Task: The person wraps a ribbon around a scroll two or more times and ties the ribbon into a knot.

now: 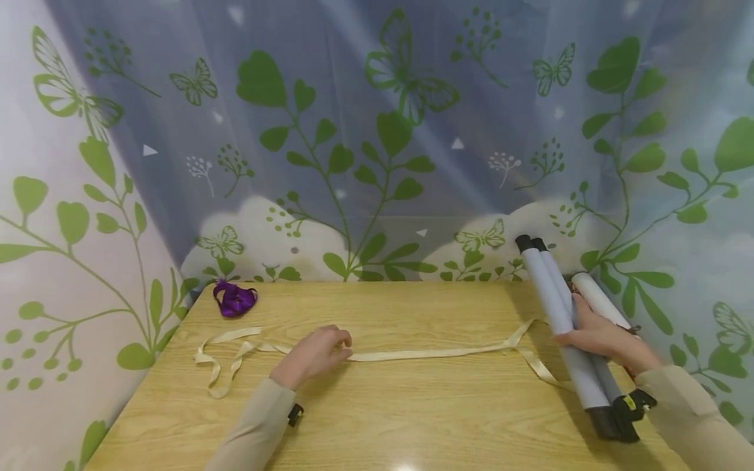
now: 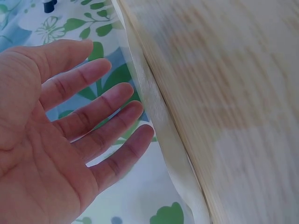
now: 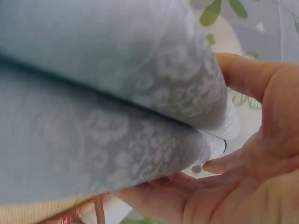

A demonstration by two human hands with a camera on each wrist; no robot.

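My right hand (image 1: 607, 337) grips a scroll (image 1: 550, 288) rolled up from both ends, two grey-blue rolls side by side with black end caps. White floral patterning shows on the scroll (image 3: 140, 93) in the right wrist view, with thumb and fingers on opposite sides. The scroll slants over the table's right side. A long cream ribbon (image 1: 424, 355) lies across the table, loosely curled at its left end and passing near the scroll at its right. Over its left part hovers my left hand (image 1: 315, 353), fingers relaxed and spread. Its fingertips (image 2: 146, 132) are right beside the ribbon (image 2: 161, 121).
A purple bundle of shiny ribbon (image 1: 237, 299) sits at the wooden table's (image 1: 377, 405) back left corner. Another roll, whitish (image 1: 597, 297), lies behind my right hand along the right edge. A leaf-printed curtain (image 1: 353, 163) hangs behind the table.
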